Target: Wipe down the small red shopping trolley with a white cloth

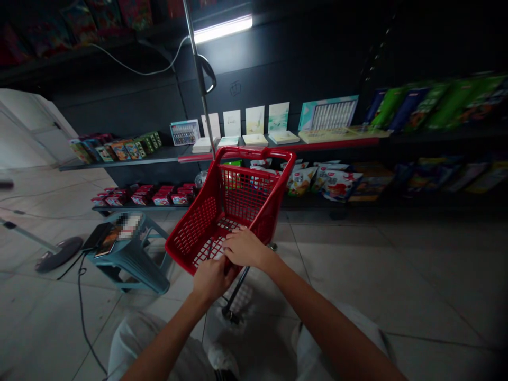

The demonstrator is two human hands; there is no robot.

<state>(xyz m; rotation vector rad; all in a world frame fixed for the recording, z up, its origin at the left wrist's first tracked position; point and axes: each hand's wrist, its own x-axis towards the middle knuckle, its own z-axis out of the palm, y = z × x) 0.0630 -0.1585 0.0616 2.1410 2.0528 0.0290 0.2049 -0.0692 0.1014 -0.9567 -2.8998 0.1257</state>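
Note:
In the head view, a red plastic shopping cart [196,227] stands in front of me, its push handle [257,153] on the far side. Its basket looks bare inside, with a lattice floor and walls. My left hand [212,276] is closed around the near rim of the basket. Just right of it, my right hand [244,246] curls over the same rim, the fingers bent toward the inside. The two hands are close together; their fingertips are partly hidden by the rim and the knuckles.
Behind the cart runs a dark shelf [159,153] with small boxes, white open booklets [232,123] and snack bags [341,182]. A blue-grey stool [138,264] with a phone-like item stands left. A cable [81,307] and a round stand base [59,254] lie on the floor.

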